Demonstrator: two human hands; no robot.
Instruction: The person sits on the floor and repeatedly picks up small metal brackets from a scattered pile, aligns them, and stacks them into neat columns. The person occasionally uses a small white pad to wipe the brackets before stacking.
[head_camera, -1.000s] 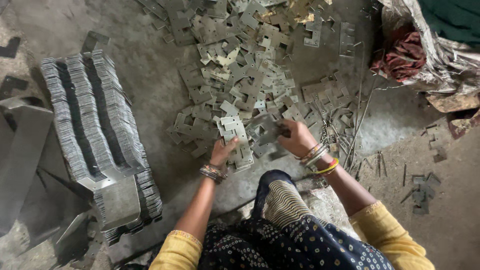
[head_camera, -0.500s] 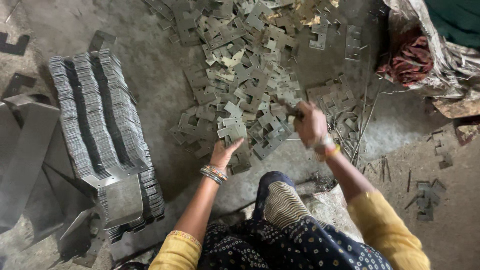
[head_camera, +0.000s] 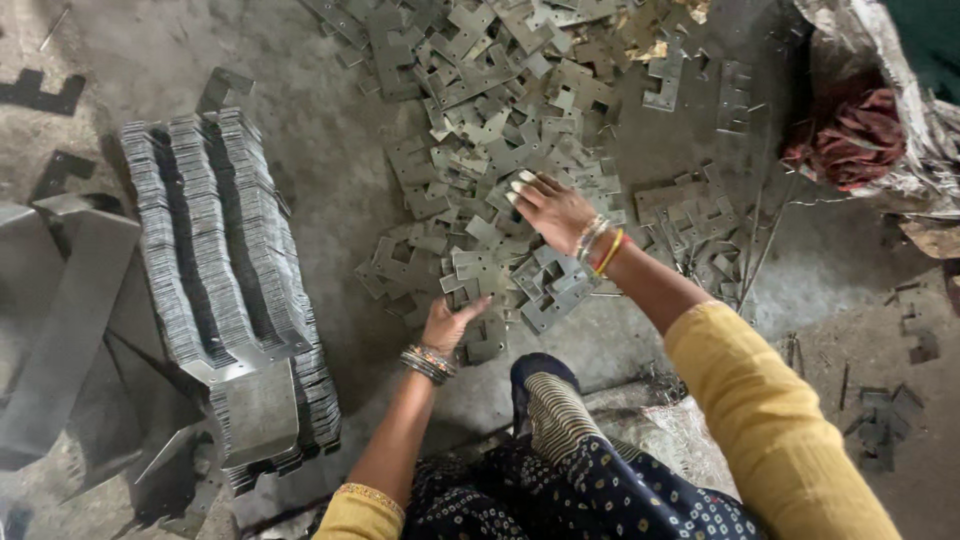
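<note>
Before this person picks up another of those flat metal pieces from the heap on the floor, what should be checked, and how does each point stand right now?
1. Right hand within reach of the loose metal pieces: ok, it lies flat on the heap.
2. Left hand free to take a piece: cannot tell, its palm is hidden.
3. Pieces lie singly: not ok, they overlap in a jumble.
4. Stacked rows of pieces standing steady: ok, packed tight on edge.
5. Hands protected from sharp edges: not ok, both are bare.
</note>
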